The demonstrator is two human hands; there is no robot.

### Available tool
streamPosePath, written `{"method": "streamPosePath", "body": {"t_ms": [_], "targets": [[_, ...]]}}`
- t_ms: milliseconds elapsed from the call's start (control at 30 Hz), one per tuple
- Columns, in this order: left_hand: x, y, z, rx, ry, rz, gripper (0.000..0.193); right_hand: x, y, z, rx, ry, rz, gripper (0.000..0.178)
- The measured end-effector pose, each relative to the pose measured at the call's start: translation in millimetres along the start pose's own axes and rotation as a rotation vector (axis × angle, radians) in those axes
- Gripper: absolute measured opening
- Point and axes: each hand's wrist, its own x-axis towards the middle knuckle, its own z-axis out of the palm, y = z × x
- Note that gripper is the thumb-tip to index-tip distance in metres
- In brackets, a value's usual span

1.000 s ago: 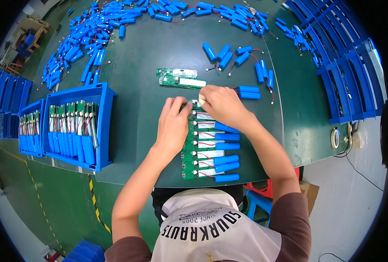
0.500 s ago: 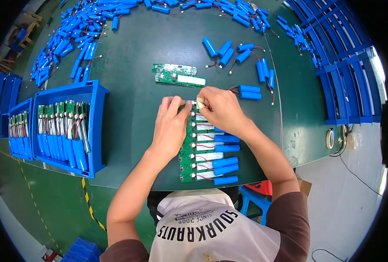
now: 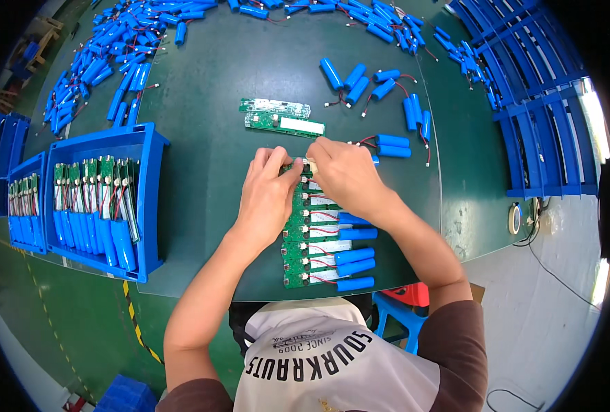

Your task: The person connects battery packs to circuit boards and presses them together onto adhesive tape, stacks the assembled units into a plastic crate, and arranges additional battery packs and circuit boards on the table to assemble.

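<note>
At the top of a column of green circuit boards (image 3: 292,250), my left hand (image 3: 267,196) is closed, thumb and fingertips gripping the end of the uppermost board. My right hand (image 3: 349,175) meets it there in a pinch at the board's white socket; a pale yellow covering shows at a fingertip, and what the fingers hold is hidden. Blue cylindrical batteries (image 3: 355,268) lie at the right of the lower boards, joined to them by red and black wires. The end of another battery (image 3: 375,161) peeks out beside my right hand.
Two loose circuit boards (image 3: 284,124) lie beyond my hands. Loose batteries (image 3: 358,89) are scattered farther right, with a big heap (image 3: 106,55) at far left. A blue bin (image 3: 155,206) holds wired boards with batteries. Blue racks (image 3: 542,147) and a tape roll (image 3: 515,218) sit right.
My right hand has turned slightly, knuckles more over the board's end, and a battery end now shows beside it. My left hand has hardly moved.
</note>
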Motion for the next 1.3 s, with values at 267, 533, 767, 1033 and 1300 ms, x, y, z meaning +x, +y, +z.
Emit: {"method": "streamPosePath", "body": {"t_ms": [267, 533, 767, 1033, 1300], "targets": [[5, -5, -3, -0.023, -0.033, 0.045, 0.027, 13, 1, -9, 0.189, -0.148, 0.25, 0.007], [3, -2, -7, -0.032, -0.052, 0.02, 0.022, -11, -18, -8, 0.032, 0.04, 0.246, 0.021], [37, -16, -23, 0.18, 0.178, 0.03, 0.017, -35, 57, -58, 0.136, 0.301, 0.277, 0.027], [61, -44, -25, 0.371, 0.048, 0.069, 0.021, -36, 61, -28, -0.34, 0.125, 0.176, 0.017], [58, -35, -17, -0.203, 0.061, -0.021, 0.012, -36, 62, -42, 0.19, 0.219, 0.324, 0.009]]}}
